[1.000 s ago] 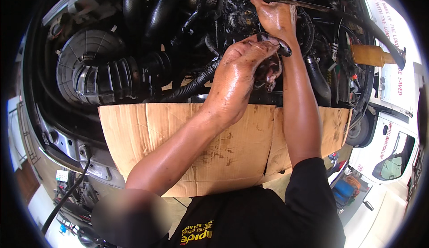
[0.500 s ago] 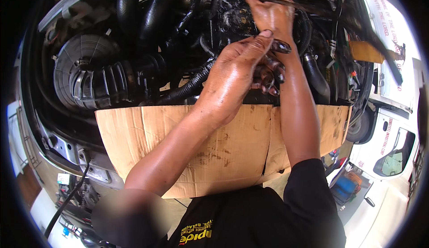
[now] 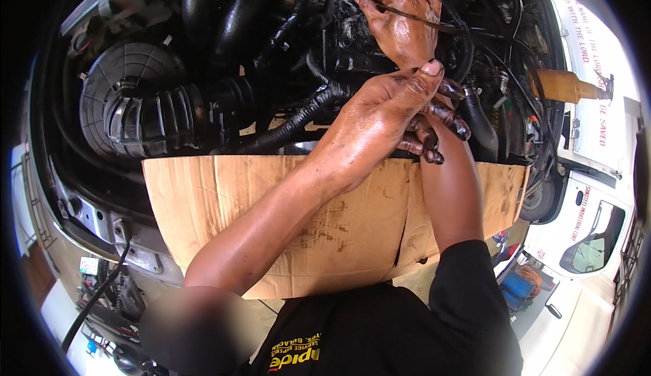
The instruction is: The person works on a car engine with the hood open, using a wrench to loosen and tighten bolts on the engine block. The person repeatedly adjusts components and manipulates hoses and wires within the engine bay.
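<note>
The left forearm (image 3: 271,220) slants rightward across the cardboard sheet's (image 3: 203,179) far edge; the left hand (image 3: 376,115), thumb (image 3: 422,86) stretched forward, has its grease-blackened fingers (image 3: 445,112) loosely bent and spread, hiding the right wrist. The right forearm (image 3: 456,193) reaches straighter past that edge; the right hand (image 3: 405,29) is shiny, its fingers curled in a grip.

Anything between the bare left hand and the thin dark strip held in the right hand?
Yes: in this view the glistening bare right hand itself lies between the bare left hand and the gripped part of the thin dark strip. How far apart they are in depth, I can't tell.
</note>
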Action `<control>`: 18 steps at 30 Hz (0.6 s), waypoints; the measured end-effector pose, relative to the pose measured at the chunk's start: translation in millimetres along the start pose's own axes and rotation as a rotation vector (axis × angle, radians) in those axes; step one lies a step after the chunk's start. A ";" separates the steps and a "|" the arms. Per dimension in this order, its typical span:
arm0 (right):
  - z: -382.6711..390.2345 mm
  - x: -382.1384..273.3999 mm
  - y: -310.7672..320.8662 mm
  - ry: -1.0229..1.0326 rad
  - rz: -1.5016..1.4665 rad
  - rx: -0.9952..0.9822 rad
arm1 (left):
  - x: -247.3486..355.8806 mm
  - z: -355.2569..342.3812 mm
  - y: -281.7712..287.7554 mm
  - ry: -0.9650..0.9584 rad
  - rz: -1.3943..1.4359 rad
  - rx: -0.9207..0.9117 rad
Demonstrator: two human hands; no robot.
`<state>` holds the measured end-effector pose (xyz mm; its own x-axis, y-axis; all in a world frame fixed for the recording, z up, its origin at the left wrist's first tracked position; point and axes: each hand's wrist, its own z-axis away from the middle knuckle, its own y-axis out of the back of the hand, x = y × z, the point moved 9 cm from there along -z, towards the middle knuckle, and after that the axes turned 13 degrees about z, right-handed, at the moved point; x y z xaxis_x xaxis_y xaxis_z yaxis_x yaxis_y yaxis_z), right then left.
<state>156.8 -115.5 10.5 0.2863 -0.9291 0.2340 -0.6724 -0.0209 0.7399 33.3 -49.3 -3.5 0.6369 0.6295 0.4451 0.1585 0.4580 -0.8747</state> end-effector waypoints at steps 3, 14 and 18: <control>0.3 16.6 -5.5 -0.077 -0.146 -0.112 | 0.0 -0.7 -0.6 0.017 0.072 0.017; -1.2 -5.3 -9.2 0.057 -0.008 -0.112 | -3.2 -5.2 15.2 -0.043 0.023 -0.033; -3.2 4.0 -11.8 -0.069 -0.272 -0.256 | -3.7 -3.5 11.2 0.012 0.086 -0.041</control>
<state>168.1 -117.8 4.7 0.3785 -0.9251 -0.0290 -0.3835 -0.1853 0.9048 35.3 -48.6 -15.6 0.6582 0.6579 0.3659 0.1335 0.3763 -0.9168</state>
